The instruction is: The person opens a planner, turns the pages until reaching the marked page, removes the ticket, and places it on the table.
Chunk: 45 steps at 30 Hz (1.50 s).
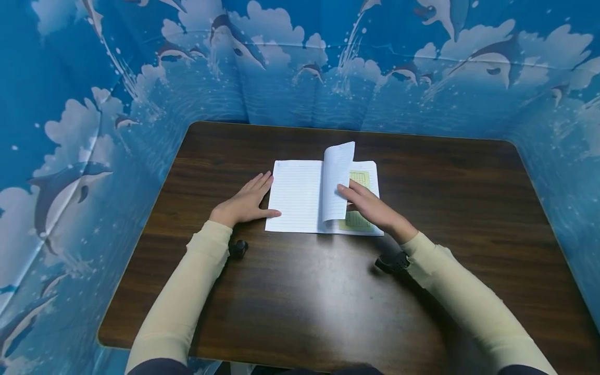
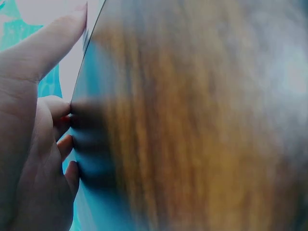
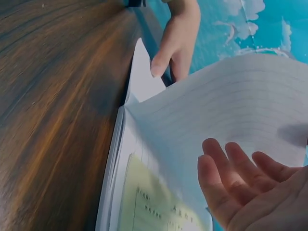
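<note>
An open lined notebook [image 1: 295, 198] lies on the dark wood table. My left hand [image 1: 246, 202] rests at its left edge, fingers extended, the thumb over the lower left corner of the page. My right hand [image 1: 367, 205] holds a raised, curved page [image 1: 335, 182] by its outer edge, one digit lapping over its face. In the right wrist view several fingers [image 3: 236, 175] lie on the near side of that page, while the thumb is mostly hidden. Beneath it shows a yellow-green printed sheet [image 3: 154, 207] on the right-hand side of the notebook.
A blue curtain [image 1: 290, 94] with dolphins and clouds surrounds the brown table [image 1: 300, 291] at the back and sides. Dark wrist devices sit under both sleeves, one at the left wrist [image 1: 238, 249] and one at the right wrist [image 1: 392, 262].
</note>
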Each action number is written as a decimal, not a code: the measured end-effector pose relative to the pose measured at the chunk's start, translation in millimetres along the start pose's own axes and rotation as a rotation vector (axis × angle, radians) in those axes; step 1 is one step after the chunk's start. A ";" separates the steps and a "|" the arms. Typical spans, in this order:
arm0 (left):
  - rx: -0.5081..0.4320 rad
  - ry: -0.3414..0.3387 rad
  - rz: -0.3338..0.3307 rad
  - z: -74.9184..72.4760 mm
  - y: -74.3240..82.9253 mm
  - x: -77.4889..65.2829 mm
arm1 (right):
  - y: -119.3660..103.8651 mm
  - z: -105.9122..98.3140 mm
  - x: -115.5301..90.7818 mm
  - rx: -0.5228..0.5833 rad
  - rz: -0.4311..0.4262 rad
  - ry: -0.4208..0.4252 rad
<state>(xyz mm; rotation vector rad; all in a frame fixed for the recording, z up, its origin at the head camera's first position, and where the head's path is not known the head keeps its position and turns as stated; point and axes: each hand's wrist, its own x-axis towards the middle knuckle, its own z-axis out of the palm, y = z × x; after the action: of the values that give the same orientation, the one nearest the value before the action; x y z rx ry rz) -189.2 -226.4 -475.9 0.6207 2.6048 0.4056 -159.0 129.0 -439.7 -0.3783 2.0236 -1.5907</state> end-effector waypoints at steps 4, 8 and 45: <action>-0.002 0.004 0.014 -0.9 -1.1 1.5 | -2.6 5.3 6.4 -0.018 -0.020 -0.006; -0.001 0.006 0.028 0.4 -3.2 3.3 | -5.4 11.9 13.6 -0.049 -0.026 0.002; -0.012 0.129 0.004 -22.0 6.6 -13.3 | 17.5 38.9 44.2 -0.329 -0.022 -0.157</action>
<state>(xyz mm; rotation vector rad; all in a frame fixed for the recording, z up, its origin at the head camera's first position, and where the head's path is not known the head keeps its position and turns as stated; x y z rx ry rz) -186.4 -231.0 -449.9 0.6148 2.7214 0.4770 -171.4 79.1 -473.2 -0.6279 2.1626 -1.1970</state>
